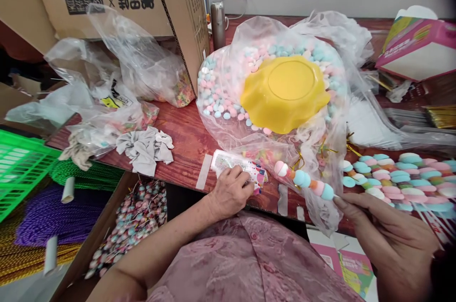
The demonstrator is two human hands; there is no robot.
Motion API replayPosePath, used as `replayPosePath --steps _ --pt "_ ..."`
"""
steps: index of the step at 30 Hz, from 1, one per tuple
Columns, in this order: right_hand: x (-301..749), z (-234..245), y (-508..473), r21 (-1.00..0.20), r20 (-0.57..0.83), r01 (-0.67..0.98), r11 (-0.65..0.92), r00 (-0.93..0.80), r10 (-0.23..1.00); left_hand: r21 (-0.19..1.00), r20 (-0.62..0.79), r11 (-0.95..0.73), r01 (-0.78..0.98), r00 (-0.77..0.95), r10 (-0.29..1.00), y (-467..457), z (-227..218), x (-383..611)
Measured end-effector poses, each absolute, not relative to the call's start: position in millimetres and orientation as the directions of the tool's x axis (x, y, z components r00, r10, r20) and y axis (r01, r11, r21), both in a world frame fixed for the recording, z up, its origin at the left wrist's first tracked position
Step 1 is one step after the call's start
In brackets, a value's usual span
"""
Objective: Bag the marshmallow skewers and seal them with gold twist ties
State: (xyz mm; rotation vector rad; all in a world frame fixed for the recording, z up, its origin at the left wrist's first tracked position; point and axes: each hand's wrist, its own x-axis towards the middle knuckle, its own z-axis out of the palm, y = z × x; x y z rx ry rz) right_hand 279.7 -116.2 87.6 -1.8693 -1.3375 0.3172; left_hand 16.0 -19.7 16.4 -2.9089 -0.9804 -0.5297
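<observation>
My right hand [388,231] pinches the end of a candy skewer [304,178] strung with pink, blue and orange sweets, pointing left over the table edge. My left hand [231,193] is curled, pressing on a small printed wrapper [245,169] at the table's front edge. Just behind both hands lies a big clear plastic bag of pastel candies [221,98] with a yellow bowl [285,93] resting on top. A pile of finished candy skewers [402,178] lies to the right.
A cardboard box [117,3] and crumpled plastic bags [107,88] stand at the back left. A grey cloth bow [146,150], a green basket [21,164], a tray of wrapped skewers [131,226], a metal flask [218,24] and a pink box [416,45] surround the red wooden table [185,136].
</observation>
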Motion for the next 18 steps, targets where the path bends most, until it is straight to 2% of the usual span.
replayPosePath --steps 2,5,9,13,16,18 --pt "285 77 -119 -0.714 0.250 0.697 -0.072 0.349 0.903 0.106 0.407 -0.778 0.619 0.687 0.602 -15 19 14" --pt "293 60 -121 -0.705 0.346 0.707 0.048 0.284 0.894 0.141 0.491 -0.699 0.701 0.563 0.664 -6 22 13" --pt "298 49 -121 -0.702 0.385 0.707 0.092 0.267 0.884 0.078 0.438 -0.731 0.677 0.636 0.636 -11 19 20" --pt "296 42 -123 -0.770 0.297 0.637 -0.021 0.387 0.873 0.128 0.386 -0.707 0.695 0.622 0.681 -25 18 23" --pt "284 37 -120 -0.889 0.171 0.452 -0.071 0.471 0.865 0.149 0.395 -0.702 0.697 0.608 0.688 -28 21 23" --pt "270 36 -116 -0.944 0.101 0.327 -0.050 0.430 0.897 0.187 0.416 -0.692 0.698 0.582 0.699 -28 20 24"
